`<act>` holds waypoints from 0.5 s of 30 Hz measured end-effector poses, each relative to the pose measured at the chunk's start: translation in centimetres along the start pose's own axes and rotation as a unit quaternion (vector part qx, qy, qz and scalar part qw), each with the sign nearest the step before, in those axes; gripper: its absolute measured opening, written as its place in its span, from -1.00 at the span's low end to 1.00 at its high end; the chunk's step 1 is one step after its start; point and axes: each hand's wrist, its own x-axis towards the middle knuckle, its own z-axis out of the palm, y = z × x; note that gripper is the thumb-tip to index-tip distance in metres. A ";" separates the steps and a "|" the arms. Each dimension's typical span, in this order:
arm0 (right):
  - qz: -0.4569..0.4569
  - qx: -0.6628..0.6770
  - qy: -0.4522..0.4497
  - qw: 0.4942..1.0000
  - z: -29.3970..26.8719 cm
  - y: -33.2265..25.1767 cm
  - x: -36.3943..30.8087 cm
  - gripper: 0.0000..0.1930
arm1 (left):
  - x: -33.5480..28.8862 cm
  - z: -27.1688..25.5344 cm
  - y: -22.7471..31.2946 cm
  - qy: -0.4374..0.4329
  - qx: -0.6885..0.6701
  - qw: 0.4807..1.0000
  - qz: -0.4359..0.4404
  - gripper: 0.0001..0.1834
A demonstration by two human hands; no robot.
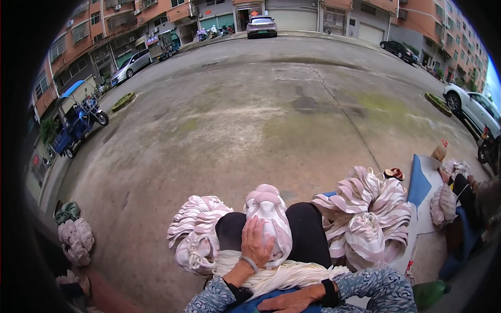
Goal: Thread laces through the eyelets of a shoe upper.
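A pink-and-white sneaker upper lies across my lap between my knees, its toe end pointing away. My left hand rests flat on its near part, fingers stretched out and thumb apart. Below it, a thick bundle of cream shoelaces spreads over my lap. My right hand lies low over blue cloth, just under the laces, fingers extended and partly cut off by the lower edge. Nothing shows in it. Bunched sneaker uppers flank my legs: a smaller cluster at left, a larger ring at right.
More bundled uppers sit at far left, and others lie by another person at right. A slipper and blue-and-white sheeting lie nearby. Concrete ground stretches toward parked vehicles, including a blue tricycle.
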 end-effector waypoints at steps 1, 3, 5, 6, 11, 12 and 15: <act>-0.016 0.021 0.002 1.000 -0.1 -0.2 -0.1 -0.35 | 0.1 0.0 0.1 0.001 0.000 1.000 0.000 -0.38; -0.021 0.021 -0.004 1.000 0.1 0.4 -0.4 -0.35 | 0.4 0.0 0.3 0.004 0.001 1.000 0.012 -0.40; -0.028 0.024 -0.009 0.999 0.5 1.3 -0.4 -0.35 | 0.3 0.0 0.1 0.004 -0.007 1.000 0.007 -0.39; -0.026 0.036 -0.031 0.999 0.7 2.0 -0.5 -0.37 | 0.2 0.0 0.1 0.006 -0.015 1.000 0.003 -0.38; 0.024 0.063 -0.035 0.997 0.1 1.3 -3.5 -0.41 | 0.0 -0.2 0.1 0.000 -0.010 1.000 -0.011 -0.38; 0.056 0.057 -0.058 0.995 -0.4 1.4 -4.4 -0.40 | 0.0 -0.1 0.1 -0.001 -0.011 1.000 -0.012 -0.38; 0.088 0.162 -0.150 0.971 -1.2 3.9 -5.9 -0.42 | 0.2 0.1 0.3 -0.004 -0.007 1.000 -0.010 -0.39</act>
